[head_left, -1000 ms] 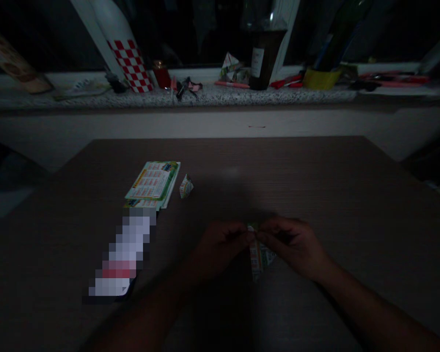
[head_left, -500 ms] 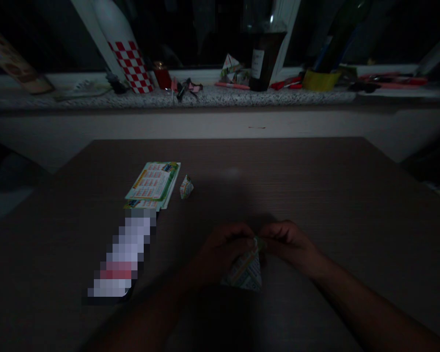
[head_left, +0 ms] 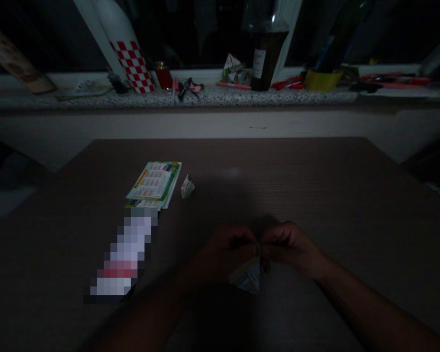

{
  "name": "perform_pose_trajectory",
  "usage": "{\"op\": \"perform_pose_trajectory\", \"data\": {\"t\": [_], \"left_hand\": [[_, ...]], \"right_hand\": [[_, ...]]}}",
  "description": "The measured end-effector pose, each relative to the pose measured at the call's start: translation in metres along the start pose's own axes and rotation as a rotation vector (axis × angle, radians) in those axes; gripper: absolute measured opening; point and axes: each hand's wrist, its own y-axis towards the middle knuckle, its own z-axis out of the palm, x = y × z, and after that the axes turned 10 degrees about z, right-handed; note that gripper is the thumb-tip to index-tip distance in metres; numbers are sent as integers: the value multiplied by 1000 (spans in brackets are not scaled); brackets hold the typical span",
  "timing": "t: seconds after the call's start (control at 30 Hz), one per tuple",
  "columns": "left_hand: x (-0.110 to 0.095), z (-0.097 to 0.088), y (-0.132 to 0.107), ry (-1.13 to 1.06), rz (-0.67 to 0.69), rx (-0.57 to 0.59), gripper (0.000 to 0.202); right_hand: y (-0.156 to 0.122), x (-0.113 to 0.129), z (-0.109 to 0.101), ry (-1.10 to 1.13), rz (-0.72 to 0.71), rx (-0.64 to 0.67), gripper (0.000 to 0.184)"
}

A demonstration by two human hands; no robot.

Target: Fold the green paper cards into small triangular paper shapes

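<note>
Left hand (head_left: 231, 249): pinches top corner of folded paper (head_left: 248, 277).
Right hand (head_left: 295, 249): pinches same corner, just beside left fingertips.
Paper: sits between hands, over table (head_left: 315, 176).
Far edge (head_left: 234, 140): lies well apart.
Leftward room: reaches to small folded piece (head_left: 187, 187) and card stack (head_left: 154, 181).
Rightward room: runs wide to side edge (head_left: 403, 168).

A dim room, with a desk (head_left: 326, 190) set before a dark window (head_left: 190, 34).
The brown, wood-grained desk is backed by a pale wall (head_left: 187, 124), on which a thin dark mark (head_left: 258, 127) is seen. Above it, a speckled stone sill (head_left: 212, 99) is topped by dark panes divided by pale frames (head_left: 95, 36). The desk is weakly lit, a faint sheen (head_left: 234, 172) being shown near its middle, while both sides of the room are sunk in shadow.
</note>
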Motion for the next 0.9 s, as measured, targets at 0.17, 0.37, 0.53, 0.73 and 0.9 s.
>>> {"op": "perform_pose_trajectory", "data": {"t": [0.17,0.37,0.53,0.73,0.9], "left_hand": [[1,-1,0,117,8,9,29],[0,-2,-3,323,36,43,24],[-5,-3,-3,556,147,98,15],[-8,-3,-2,687,224,158,17],[-9,-2,-2,688,239,181,19]], "right_hand": [[-2,1,0,-86,0,-65,25],[-3,2,4,-213,-16,-162,16],[-5,3,7,-361,-26,-201,12],[-5,0,10,-441,-147,-268,9],[-3,-3,13,-453,-255,-333,15]]}}
